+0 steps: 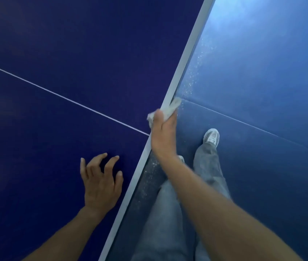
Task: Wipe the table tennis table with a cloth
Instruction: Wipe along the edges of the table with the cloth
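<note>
The dark blue table tennis table (59, 44) fills the left of the head view, with a thin white centre line (64, 97) and a pale edge band (185, 59) running diagonally. My right hand (163, 132) grips a crumpled white cloth (170, 109) against that edge, thumb on top and fingers wrapped over the side, near where the centre line meets the edge. My left hand (101, 180) rests on the table top close to the edge, its fingers spread and bent, holding nothing.
To the right of the edge lies a blue floor (262, 72) with a seam line and pale specks beside the table. My legs in grey jeans (170, 223) and a white shoe (211, 136) stand close against the table.
</note>
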